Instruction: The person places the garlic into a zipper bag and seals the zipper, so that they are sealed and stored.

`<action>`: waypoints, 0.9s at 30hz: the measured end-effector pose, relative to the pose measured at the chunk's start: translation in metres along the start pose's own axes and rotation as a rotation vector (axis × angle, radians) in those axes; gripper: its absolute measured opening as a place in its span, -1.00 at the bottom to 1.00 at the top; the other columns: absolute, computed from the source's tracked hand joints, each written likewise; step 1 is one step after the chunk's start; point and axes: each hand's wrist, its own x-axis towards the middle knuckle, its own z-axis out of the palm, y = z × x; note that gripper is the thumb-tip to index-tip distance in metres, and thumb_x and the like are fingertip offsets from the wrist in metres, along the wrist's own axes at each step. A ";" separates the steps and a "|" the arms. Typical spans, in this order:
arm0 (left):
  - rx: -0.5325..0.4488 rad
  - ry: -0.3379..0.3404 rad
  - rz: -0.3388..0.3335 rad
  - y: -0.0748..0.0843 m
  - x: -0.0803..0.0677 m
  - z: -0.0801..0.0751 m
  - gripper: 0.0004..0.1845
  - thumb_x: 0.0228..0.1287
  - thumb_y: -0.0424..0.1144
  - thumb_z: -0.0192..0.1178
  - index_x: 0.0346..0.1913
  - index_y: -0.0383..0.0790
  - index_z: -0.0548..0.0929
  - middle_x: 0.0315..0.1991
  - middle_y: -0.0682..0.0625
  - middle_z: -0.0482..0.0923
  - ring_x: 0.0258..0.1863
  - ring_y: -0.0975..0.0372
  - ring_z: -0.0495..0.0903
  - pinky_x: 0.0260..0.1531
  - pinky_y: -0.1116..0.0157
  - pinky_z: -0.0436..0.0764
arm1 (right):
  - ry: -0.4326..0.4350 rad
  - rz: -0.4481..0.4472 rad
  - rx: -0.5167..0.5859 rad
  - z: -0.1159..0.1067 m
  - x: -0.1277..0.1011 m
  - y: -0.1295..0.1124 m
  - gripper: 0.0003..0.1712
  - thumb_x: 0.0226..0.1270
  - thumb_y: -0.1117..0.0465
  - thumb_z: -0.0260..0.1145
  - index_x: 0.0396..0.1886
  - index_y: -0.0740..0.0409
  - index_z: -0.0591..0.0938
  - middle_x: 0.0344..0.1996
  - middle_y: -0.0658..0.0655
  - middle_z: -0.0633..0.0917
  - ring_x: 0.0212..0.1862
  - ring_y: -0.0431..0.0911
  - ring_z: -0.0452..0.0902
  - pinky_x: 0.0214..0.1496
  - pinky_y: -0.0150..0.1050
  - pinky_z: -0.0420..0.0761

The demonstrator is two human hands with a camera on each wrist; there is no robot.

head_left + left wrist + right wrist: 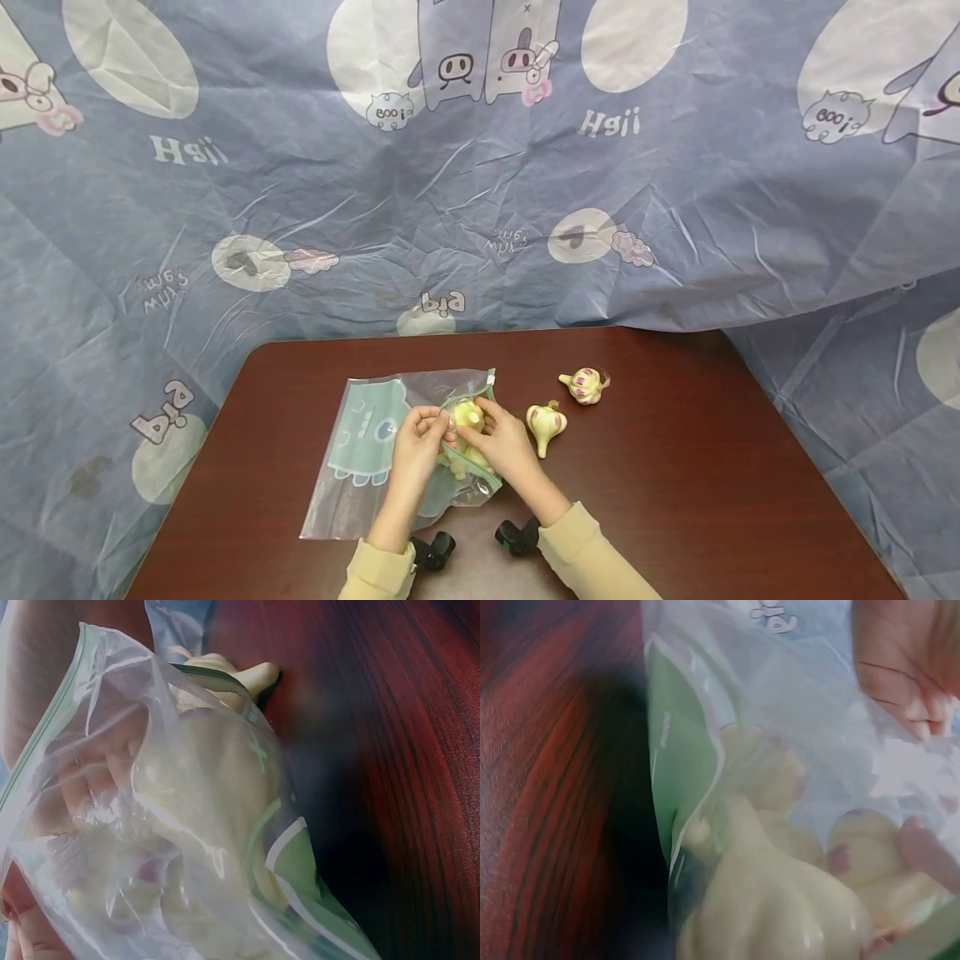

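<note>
A clear zip bag (375, 425) with a pale green cartoon print lies on the table, its green-edged mouth gaping to the right. Several pale garlic bulbs with pinkish patches show in its mouth end. My left hand (414, 442) pinches the upper lip of the bag between thumb and fingers. At the mouth, my right hand (501, 440) has thumb and fingers around a garlic bulb (467, 414). Close up in the right wrist view, a smooth garlic bulb (772, 907) lies beside the bag's green edge (682, 742). Through the plastic, the left wrist view shows pale bulbs (217, 772).
Two more garlic bulbs lie right of the bag, one close to my right hand (546, 423), the other farther back (585, 387). Black wrist devices (435, 552) sit at both wrists. A blue patterned cloth (450, 192) hangs behind the dark red table (675, 467).
</note>
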 end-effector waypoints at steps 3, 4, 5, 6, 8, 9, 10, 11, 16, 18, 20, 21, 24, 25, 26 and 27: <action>0.005 -0.004 0.004 0.002 -0.001 0.000 -0.79 0.40 -0.29 0.17 -0.07 -0.37 0.47 -0.41 0.04 0.63 -0.51 0.34 0.60 -0.39 0.44 0.59 | -0.014 -0.042 -0.143 0.004 0.003 -0.001 -0.40 0.29 0.11 0.38 0.26 0.29 0.52 -0.02 0.31 0.71 -0.21 0.02 0.71 -0.30 -0.27 0.65; 0.007 -0.004 0.006 0.003 -0.002 0.000 -0.79 0.40 -0.29 0.17 -0.07 -0.37 0.47 -0.41 0.03 0.63 -0.51 0.34 0.61 -0.39 0.44 0.59 | -0.022 -0.052 -0.182 0.005 0.004 -0.001 -0.42 0.31 0.11 0.35 0.25 0.29 0.53 -0.10 0.28 0.73 -0.34 -0.04 0.66 -0.40 -0.32 0.58; 0.014 -0.005 0.008 0.004 -0.002 0.000 -0.79 0.41 -0.28 0.16 -0.06 -0.36 0.47 -0.40 0.03 0.63 -0.50 0.33 0.61 -0.39 0.44 0.59 | -0.027 -0.061 -0.208 0.006 0.006 -0.001 -0.45 0.32 0.12 0.34 0.24 0.29 0.54 -0.16 0.24 0.74 -0.42 -0.11 0.60 -0.47 -0.36 0.51; 0.018 -0.004 0.007 0.005 -0.003 0.001 -0.79 0.41 -0.28 0.16 -0.06 -0.36 0.47 -0.40 0.02 0.63 -0.50 0.33 0.61 -0.40 0.44 0.58 | -0.035 -0.066 -0.226 0.007 0.007 -0.002 -0.50 0.34 0.12 0.32 0.19 0.29 0.56 -0.25 0.20 0.73 -0.49 -0.16 0.51 -0.51 -0.39 0.42; 0.028 -0.002 0.009 0.006 -0.003 0.001 -0.80 0.41 -0.28 0.16 -0.06 -0.35 0.47 -0.39 0.01 0.64 -0.50 0.33 0.61 -0.39 0.43 0.57 | -0.053 -0.077 -0.263 0.009 0.010 -0.003 -0.65 0.37 0.13 0.30 0.03 0.27 0.62 -0.42 0.11 0.65 -0.58 -0.22 0.33 -0.56 -0.41 0.31; 0.034 -0.002 0.010 0.006 -0.003 0.001 -0.79 0.41 -0.27 0.16 -0.05 -0.34 0.47 -0.38 0.01 0.64 -0.49 0.33 0.61 -0.39 0.42 0.57 | -0.063 -0.087 -0.280 0.010 0.011 -0.004 -0.72 0.38 0.13 0.30 -0.08 0.25 0.62 -0.49 0.07 0.59 -0.58 -0.23 0.28 -0.56 -0.42 0.28; 0.041 -0.002 0.010 0.007 -0.004 0.001 -0.79 0.41 -0.27 0.16 -0.05 -0.34 0.47 -0.38 0.01 0.64 -0.49 0.33 0.61 -0.39 0.42 0.56 | -0.070 -0.094 -0.294 0.011 0.012 -0.005 -0.78 0.38 0.15 0.29 -0.18 0.23 0.61 -0.55 0.03 0.52 -0.58 -0.24 0.26 -0.55 -0.42 0.27; 0.049 -0.003 0.010 0.007 -0.004 0.000 -0.79 0.42 -0.26 0.16 -0.05 -0.34 0.47 -0.37 0.01 0.64 -0.49 0.33 0.61 -0.38 0.41 0.56 | -0.073 -0.100 -0.309 0.011 0.013 -0.005 -0.82 0.38 0.15 0.29 -0.26 0.20 0.59 -0.56 0.00 0.48 -0.56 -0.24 0.25 -0.53 -0.41 0.26; 0.047 -0.003 0.018 0.007 -0.004 0.001 -0.80 0.41 -0.29 0.15 -0.05 -0.36 0.47 -0.38 -0.01 0.64 -0.50 0.34 0.61 -0.39 0.42 0.57 | -0.059 -0.074 -0.325 0.011 0.012 -0.007 -0.76 0.37 0.11 0.31 -0.22 0.22 0.61 -0.46 0.08 0.60 -0.49 -0.13 0.45 -0.47 -0.34 0.44; 0.034 -0.001 0.027 0.006 -0.003 0.001 -0.80 0.41 -0.31 0.15 -0.05 -0.38 0.47 -0.40 0.00 0.63 -0.52 0.34 0.61 -0.42 0.45 0.57 | -0.034 -0.057 -0.297 0.009 0.008 -0.008 -0.65 0.35 0.09 0.34 -0.06 0.28 0.63 -0.27 0.19 0.70 -0.35 -0.02 0.62 -0.36 -0.24 0.60; 0.023 0.004 0.036 0.005 -0.002 0.001 -0.80 0.40 -0.33 0.15 -0.06 -0.41 0.47 -0.43 0.02 0.62 -0.54 0.34 0.61 -0.45 0.47 0.57 | -0.005 -0.053 -0.268 0.005 0.004 -0.010 -0.54 0.32 0.08 0.37 0.08 0.29 0.61 -0.08 0.26 0.72 -0.17 0.07 0.71 -0.21 -0.14 0.69; 0.021 0.007 0.041 0.005 -0.001 0.002 -0.80 0.40 -0.34 0.15 -0.06 -0.42 0.47 -0.43 0.03 0.62 -0.54 0.35 0.61 -0.45 0.47 0.57 | 0.012 -0.056 -0.249 0.003 0.002 -0.011 -0.50 0.30 0.09 0.38 0.14 0.28 0.60 -0.01 0.26 0.71 -0.09 0.10 0.70 -0.13 -0.10 0.70; 0.029 0.020 0.042 0.004 0.000 0.001 -0.80 0.40 -0.34 0.16 -0.06 -0.41 0.47 -0.43 0.03 0.62 -0.54 0.36 0.60 -0.45 0.48 0.57 | 0.047 -0.067 -0.184 -0.006 -0.004 -0.014 -0.51 0.27 0.12 0.41 0.14 0.24 0.62 0.02 0.25 0.69 -0.02 0.12 0.70 -0.05 -0.07 0.70; 0.030 0.022 0.042 0.004 0.000 0.001 -0.80 0.40 -0.33 0.16 -0.06 -0.41 0.47 -0.42 0.01 0.63 -0.54 0.36 0.60 -0.44 0.47 0.57 | 0.061 -0.079 -0.159 -0.009 -0.006 -0.015 -0.54 0.26 0.14 0.42 0.11 0.25 0.63 0.01 0.25 0.69 -0.03 0.12 0.70 -0.04 -0.06 0.70; 0.035 0.024 0.043 0.004 0.000 0.001 -0.80 0.40 -0.33 0.16 -0.06 -0.40 0.47 -0.41 0.01 0.63 -0.53 0.36 0.60 -0.44 0.47 0.57 | 0.074 -0.083 -0.135 -0.013 -0.008 -0.016 -0.57 0.26 0.15 0.42 0.08 0.24 0.65 -0.01 0.24 0.70 -0.03 0.11 0.70 -0.03 -0.07 0.70; 0.037 0.024 0.043 0.005 0.000 0.001 -0.80 0.40 -0.32 0.16 -0.06 -0.39 0.47 -0.40 -0.01 0.64 -0.53 0.37 0.59 -0.44 0.47 0.57 | 0.089 -0.091 -0.113 -0.017 -0.009 -0.017 -0.60 0.26 0.17 0.42 0.05 0.24 0.66 -0.03 0.23 0.70 -0.03 0.10 0.70 -0.02 -0.07 0.69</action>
